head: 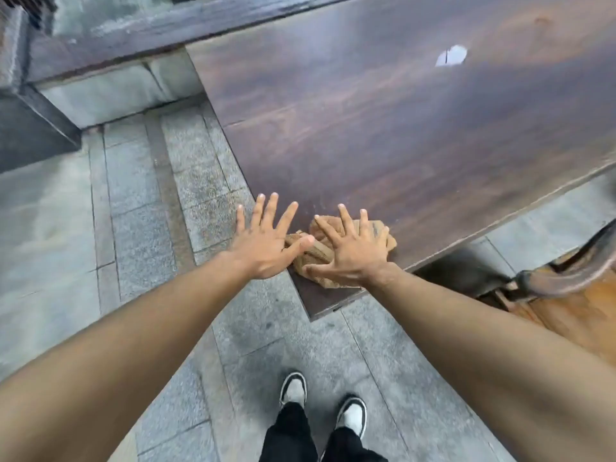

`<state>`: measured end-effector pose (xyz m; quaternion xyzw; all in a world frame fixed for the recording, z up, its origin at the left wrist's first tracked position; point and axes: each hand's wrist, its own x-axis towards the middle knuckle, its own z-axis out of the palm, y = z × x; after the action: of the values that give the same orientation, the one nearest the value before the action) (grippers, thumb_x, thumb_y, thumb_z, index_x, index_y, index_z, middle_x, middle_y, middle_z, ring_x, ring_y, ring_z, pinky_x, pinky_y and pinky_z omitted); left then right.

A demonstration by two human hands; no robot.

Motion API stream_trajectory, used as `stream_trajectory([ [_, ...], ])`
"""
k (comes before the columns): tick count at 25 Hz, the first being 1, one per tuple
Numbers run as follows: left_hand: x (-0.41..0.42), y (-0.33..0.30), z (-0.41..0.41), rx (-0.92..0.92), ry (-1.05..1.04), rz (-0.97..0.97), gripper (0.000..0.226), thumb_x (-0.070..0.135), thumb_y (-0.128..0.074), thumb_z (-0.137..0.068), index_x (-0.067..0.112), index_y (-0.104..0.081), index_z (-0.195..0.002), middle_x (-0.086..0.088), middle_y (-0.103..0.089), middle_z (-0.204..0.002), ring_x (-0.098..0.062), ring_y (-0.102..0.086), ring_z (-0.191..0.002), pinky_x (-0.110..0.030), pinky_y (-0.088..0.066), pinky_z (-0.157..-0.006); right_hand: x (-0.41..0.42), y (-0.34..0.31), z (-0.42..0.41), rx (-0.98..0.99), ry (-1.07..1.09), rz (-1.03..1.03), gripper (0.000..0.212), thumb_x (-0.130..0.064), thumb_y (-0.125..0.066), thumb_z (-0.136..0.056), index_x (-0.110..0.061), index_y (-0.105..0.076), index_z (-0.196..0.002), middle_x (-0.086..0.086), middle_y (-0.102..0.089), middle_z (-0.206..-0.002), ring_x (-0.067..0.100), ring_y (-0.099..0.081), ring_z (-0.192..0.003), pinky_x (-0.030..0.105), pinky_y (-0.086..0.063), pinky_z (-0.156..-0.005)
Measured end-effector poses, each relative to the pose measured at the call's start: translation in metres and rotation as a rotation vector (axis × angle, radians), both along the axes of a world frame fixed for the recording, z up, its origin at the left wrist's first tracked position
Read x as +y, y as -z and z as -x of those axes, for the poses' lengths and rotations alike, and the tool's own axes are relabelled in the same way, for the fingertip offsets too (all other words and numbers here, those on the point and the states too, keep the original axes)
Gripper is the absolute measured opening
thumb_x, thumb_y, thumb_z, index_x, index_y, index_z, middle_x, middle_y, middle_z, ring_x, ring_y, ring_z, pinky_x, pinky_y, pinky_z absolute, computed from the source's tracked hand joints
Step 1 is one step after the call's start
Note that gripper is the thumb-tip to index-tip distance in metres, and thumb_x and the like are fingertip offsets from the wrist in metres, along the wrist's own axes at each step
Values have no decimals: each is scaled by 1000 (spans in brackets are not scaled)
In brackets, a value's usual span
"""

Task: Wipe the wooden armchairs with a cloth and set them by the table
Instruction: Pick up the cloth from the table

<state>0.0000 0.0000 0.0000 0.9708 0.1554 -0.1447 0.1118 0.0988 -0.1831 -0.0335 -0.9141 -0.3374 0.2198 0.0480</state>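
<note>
A crumpled tan cloth (318, 256) lies on the near corner of a long dark wooden table (383, 128). My right hand (350, 251) is spread flat over the cloth, fingers straight. My left hand (266, 243) hovers just left of the cloth, over the table's edge, with its fingers splayed and its thumb near the cloth. The curved dark arm and orange-brown seat of a wooden armchair (566, 295) show at the right edge, partly under the table's long side.
Grey stone paving (133, 228) runs left of and below the table. A dark wooden beam or bench (133, 35) crosses the top left. My two feet in black-and-white shoes (323, 405) stand on the paving near the table's corner.
</note>
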Motion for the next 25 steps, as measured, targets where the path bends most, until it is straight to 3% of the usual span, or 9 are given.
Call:
stream_trajectory([
  [6,0,69,1,4,135,32,94,90,0,-78,37,13,-155,-6,23,-164,-24,29,-148,-61,12,-118,7,57,11,13,148,64,107,-106,-29,-56,-67,7,-149,-8,26,-169,41,28,-152,81,5,-111],
  [9,3,92,-3,12,182,39,93,88,-2,-81,34,13,-156,-8,22,-165,-25,27,-149,-62,9,-119,10,70,11,-74,185,27,97,-99,-23,-60,-66,-2,-149,-7,12,-172,41,20,-154,80,3,-113],
  [12,2,103,-4,8,190,56,93,87,-5,-83,33,13,-156,-8,19,-165,-27,25,-149,-61,7,-119,11,75,12,-114,211,-16,92,-87,-33,-64,-61,-15,-150,-2,-1,-172,42,12,-155,78,-1,-115],
  [16,-1,104,-6,-20,216,46,92,86,-7,-84,32,11,-157,-10,16,-166,-28,21,-151,-61,6,-120,11,78,17,-160,281,-145,75,-67,-67,-74,-51,-41,-143,1,-26,-165,40,-10,-154,69,-11,-119],
  [20,-8,87,-13,-45,255,25,92,86,-7,-83,32,8,-157,-9,14,-166,-27,19,-151,-60,6,-120,3,61,14,-186,250,-163,56,-44,-73,-81,-29,-58,-133,6,-44,-151,37,-32,-140,57,-30,-111],
  [25,-34,57,-47,-78,310,27,94,88,-1,-81,33,10,-157,-7,14,-166,-25,20,-151,-58,8,-120,-62,27,6,-184,360,-275,47,-31,-74,-82,-28,-62,-128,3,-43,-151,34,-30,-143,54,-38,-110],
])
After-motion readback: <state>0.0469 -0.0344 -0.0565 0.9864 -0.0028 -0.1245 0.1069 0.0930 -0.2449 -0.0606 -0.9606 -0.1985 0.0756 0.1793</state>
